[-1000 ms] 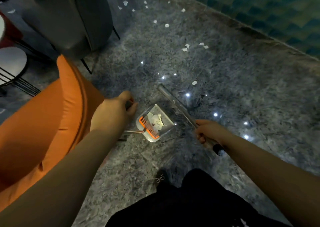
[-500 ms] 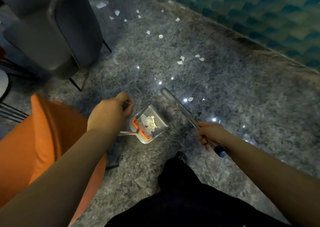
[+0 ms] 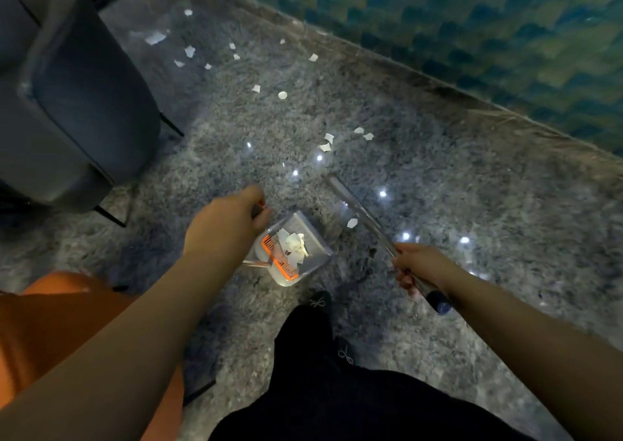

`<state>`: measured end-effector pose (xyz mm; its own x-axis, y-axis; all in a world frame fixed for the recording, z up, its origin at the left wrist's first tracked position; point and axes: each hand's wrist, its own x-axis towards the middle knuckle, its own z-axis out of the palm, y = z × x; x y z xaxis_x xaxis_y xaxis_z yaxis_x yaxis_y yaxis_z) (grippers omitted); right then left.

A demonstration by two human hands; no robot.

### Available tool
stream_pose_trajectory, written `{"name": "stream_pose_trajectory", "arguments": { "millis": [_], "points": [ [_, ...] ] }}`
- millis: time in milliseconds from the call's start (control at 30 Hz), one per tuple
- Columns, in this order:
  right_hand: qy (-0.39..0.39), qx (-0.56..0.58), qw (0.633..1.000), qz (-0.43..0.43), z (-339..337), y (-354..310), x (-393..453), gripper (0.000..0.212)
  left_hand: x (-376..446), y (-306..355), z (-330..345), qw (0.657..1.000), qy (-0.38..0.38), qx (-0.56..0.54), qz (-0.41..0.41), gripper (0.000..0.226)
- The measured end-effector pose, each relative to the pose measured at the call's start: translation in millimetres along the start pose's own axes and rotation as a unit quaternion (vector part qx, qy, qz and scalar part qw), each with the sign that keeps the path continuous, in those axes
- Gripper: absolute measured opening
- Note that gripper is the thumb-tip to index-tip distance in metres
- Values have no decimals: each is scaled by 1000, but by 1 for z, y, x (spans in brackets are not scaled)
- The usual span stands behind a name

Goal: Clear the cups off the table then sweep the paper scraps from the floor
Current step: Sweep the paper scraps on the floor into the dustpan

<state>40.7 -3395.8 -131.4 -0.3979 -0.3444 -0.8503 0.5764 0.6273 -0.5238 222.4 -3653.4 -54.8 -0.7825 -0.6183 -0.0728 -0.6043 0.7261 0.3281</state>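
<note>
My left hand [image 3: 224,226] grips the upright handle of a grey dustpan [image 3: 312,253] with an orange comb edge; white paper scraps lie inside it. My right hand [image 3: 419,267] grips the metal broom handle [image 3: 357,206], which slants up and to the left over the floor. One scrap [image 3: 352,222] lies just beside the handle, right of the dustpan. A small cluster of scraps [image 3: 327,142] lies farther ahead, and several more scraps [image 3: 189,50] are scattered toward the far left by the grey chair. The broom head is not visible.
A dark grey armchair [image 3: 77,103] with thin black legs stands at the left. An orange seat [image 3: 50,322] sits at the lower left beside my arm. A blue-green tiled wall [image 3: 488,29] borders the speckled floor on the right. My dark-clothed legs and shoes [image 3: 318,302] are below.
The view has shifted forward and left: the orange seat has slid down and out, the grey chair has come closer. Dustpan and broom moved along with my hands; the single scrap is now by the handle.
</note>
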Motion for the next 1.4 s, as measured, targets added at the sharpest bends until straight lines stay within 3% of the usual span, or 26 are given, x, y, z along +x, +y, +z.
{"name": "stream_pose_trajectory", "arguments": {
  "millis": [67, 233, 400, 533, 733, 933, 1200, 1400],
  "points": [
    [14, 14, 1000, 12, -6, -15, 13, 39, 25, 4, 8, 1000, 0, 13, 28, 19],
    [27, 43, 997, 64, -15, -53, 32, 11, 92, 15, 32, 998, -19, 21, 63, 17],
    [42, 72, 994, 74, -25, -74, 54, 13, 141, 27, 48, 992, -58, 14, 114, 19],
    [61, 60, 994, 67, -30, -77, 82, 23, 171, 37, 50, 990, -58, 7, 128, 20],
    [51, 18, 994, 98, -33, -91, 124, 17, 195, 43, 55, 990, -43, 25, 134, 22],
    [-28, 18, 989, 141, -21, -90, 136, 23, 197, 45, 58, 992, -52, 54, 102, 22],
    [-151, 175, 940, 251, -54, -119, 134, 14, 203, 48, 55, 995, -32, 65, 72, 21],
    [-165, 64, 963, 202, -63, -143, 117, 32, 214, 58, 45, 997, -33, 49, 50, 21]
  ]
}}
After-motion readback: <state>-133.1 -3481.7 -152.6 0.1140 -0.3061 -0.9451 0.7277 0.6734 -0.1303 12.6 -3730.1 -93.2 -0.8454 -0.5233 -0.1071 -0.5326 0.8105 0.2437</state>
